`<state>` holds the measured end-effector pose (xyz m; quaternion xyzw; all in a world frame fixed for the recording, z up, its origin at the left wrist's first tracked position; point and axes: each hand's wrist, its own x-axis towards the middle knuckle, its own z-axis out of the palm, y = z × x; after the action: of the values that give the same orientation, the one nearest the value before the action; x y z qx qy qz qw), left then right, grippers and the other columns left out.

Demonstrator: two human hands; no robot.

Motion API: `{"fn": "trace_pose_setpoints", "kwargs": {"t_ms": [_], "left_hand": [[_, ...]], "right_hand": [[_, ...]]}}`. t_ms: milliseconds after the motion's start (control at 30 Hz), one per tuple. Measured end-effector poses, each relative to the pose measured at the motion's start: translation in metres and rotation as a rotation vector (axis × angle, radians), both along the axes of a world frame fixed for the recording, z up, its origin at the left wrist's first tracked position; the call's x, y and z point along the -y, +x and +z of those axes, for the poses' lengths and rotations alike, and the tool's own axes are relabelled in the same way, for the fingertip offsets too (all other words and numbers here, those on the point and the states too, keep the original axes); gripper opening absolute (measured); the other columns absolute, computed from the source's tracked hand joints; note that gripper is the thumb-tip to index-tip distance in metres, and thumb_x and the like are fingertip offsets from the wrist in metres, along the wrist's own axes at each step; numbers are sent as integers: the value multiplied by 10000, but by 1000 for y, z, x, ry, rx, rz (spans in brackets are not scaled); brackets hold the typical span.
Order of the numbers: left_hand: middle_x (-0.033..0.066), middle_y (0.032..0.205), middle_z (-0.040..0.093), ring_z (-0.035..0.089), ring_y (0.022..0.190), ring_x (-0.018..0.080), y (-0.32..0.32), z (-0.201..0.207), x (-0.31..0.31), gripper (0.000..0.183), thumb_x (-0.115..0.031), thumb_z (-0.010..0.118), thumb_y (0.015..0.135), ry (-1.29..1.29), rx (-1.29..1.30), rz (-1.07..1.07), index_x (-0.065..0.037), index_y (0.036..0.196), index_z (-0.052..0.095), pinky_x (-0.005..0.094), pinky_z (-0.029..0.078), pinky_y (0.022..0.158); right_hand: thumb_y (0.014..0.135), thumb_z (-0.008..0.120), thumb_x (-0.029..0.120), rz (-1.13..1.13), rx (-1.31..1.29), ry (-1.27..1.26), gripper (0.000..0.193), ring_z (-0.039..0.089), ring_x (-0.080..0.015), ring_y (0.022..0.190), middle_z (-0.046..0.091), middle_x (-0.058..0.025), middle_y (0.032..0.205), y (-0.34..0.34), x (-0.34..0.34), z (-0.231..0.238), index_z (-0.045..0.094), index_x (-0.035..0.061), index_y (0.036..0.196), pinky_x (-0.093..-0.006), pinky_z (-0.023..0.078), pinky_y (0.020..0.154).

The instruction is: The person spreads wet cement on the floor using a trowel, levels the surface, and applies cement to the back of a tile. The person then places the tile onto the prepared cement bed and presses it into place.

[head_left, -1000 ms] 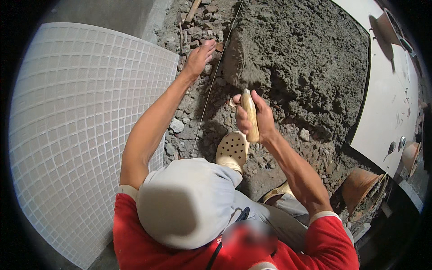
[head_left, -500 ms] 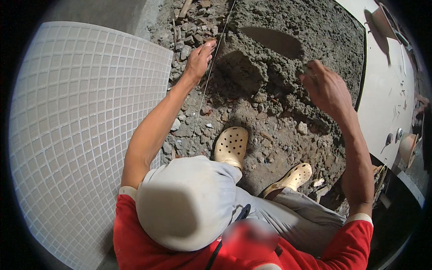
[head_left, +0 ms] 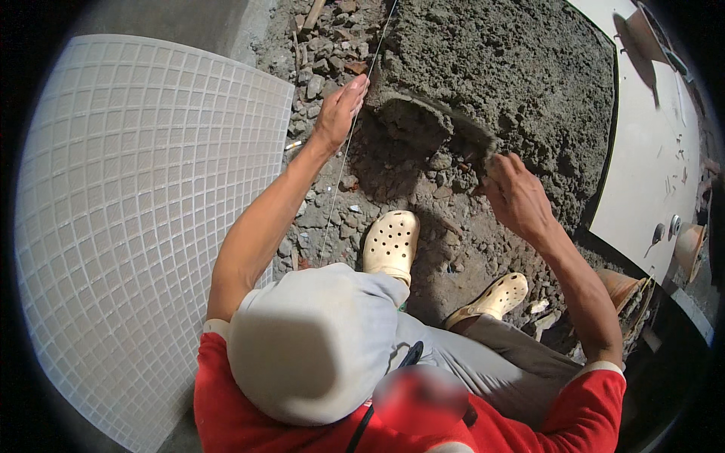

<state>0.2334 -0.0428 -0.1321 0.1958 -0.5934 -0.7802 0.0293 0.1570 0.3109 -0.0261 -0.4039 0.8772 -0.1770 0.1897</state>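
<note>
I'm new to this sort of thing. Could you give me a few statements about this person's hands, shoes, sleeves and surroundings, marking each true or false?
1. The right hand holds a trowel. True.

2. The left hand holds a hammer. False: it is open and holds no tool, with its fingertips close to the thin string.

3. Both shoes are solid black boots. False: they are cream-coloured clogs with small holes.

4. The large grid-patterned panel is to the left of the grey mortar. True.

5. The sleeves are blue. False: they are red with pale cuffs.
</note>
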Motion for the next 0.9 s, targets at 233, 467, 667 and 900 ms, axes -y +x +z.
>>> {"fn": "trace_pose_setpoints", "kwargs": {"t_ms": [233,467,667,900], "left_hand": [[258,1618,360,336,1527,310,4,-4,-5,623,-336,407,1119,41,-1,32,93,1563,316,376,240,1268],[250,1658,292,270,1557,326,4,7,-10,650,-360,375,1126,-2,28,-5,74,1593,248,410,201,1271],[262,1633,338,321,1538,304,2,14,-12,672,-350,445,1103,51,71,44,71,1591,258,371,235,1254],[228,1632,362,333,1532,321,-7,22,-7,655,-346,444,1101,33,123,26,47,1596,271,419,245,1252]], "right_hand": [[1105,440,419,-425,935,25,461,555,-121,571,573,-41,791,18,18,24,610,-6,1053,-316,453,474],[1097,469,295,26,487,159,405,643,-260,607,627,-166,740,8,47,14,614,-51,944,-437,515,547],[1091,480,293,-19,322,230,417,668,-266,574,635,-139,645,-31,58,60,603,-23,849,-427,549,557],[1078,463,270,151,496,400,408,693,-249,603,656,-162,669,-52,75,56,623,-12,831,-394,553,535]]}}
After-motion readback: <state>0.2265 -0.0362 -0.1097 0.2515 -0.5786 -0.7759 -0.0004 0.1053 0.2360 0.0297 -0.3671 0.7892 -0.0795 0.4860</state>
